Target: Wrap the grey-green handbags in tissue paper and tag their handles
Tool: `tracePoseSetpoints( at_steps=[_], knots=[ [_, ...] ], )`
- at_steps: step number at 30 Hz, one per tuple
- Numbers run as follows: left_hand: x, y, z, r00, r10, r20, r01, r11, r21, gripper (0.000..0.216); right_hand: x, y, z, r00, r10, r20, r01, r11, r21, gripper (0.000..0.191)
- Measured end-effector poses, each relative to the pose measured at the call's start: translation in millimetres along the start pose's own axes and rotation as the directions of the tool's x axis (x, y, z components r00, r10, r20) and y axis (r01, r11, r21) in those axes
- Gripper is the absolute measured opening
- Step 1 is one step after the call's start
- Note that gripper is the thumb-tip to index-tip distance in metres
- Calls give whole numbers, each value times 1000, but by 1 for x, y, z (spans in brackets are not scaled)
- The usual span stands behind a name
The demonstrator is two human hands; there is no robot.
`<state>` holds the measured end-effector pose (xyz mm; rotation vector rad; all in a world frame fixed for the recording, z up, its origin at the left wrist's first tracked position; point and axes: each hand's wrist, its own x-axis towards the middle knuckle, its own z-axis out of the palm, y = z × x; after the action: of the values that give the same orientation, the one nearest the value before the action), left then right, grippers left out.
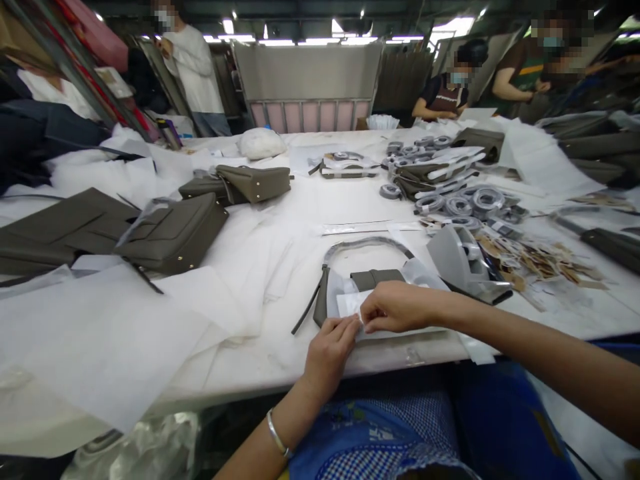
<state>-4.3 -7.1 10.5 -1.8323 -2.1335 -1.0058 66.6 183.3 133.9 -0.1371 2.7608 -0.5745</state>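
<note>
A small dark olive handbag (376,278) lies in front of me near the table's front edge, partly covered by white paper and clear wrapping. Its wrapped handle (367,245) arches away from me, and a loose strap (307,308) sticks out at the left. My left hand (329,345) is at the bag's lower edge, fingers together, tips closed at the border of the white paper (349,303). Close beside it, my right hand (395,307) has its fingers curled in a pinch at the same paper. Both thumbs' exact contact is hidden.
Larger olive bags (173,233) lie on loose white sheets (100,333) at the left. Rolled, wrapped straps (487,200) and brown tags (545,260) are piled at the right, beside a wrapped bag piece (465,263). Several people stand or sit across the table.
</note>
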Motion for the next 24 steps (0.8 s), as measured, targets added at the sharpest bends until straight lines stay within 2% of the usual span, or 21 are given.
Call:
tracePoseSetpoints(
  at_steps=[4, 7, 10, 12, 15, 24],
  knots=[
    [-1, -1, 1, 1000, -28, -13, 27, 1000, -10, 30, 23, -7, -3, 995, -19, 96, 49, 948, -314, 8],
    [-2, -2, 4, 999, -39, -27, 39, 999, -14, 26, 41, -11, -2, 986, -23, 165, 90, 907, -412, 8],
    [-5, -4, 7, 999, -32, -32, 31, 999, -9, 29, 53, -14, 0, 977, 26, 212, 68, 903, -423, 5],
    [-7, -5, 9, 999, -21, -33, 20, 1000, -4, 33, 58, -14, 1, 979, 62, 195, 20, 919, -395, 0],
    [-8, -4, 10, 1000, 0, -29, 0, 1000, 2, 35, 65, -14, 4, 982, 74, 172, -5, 928, -372, 4],
    [-7, -3, 8, 1000, 14, -22, -13, 999, 48, 25, 89, -15, 0, 947, 29, 320, 117, 897, -427, 14]
  ],
)
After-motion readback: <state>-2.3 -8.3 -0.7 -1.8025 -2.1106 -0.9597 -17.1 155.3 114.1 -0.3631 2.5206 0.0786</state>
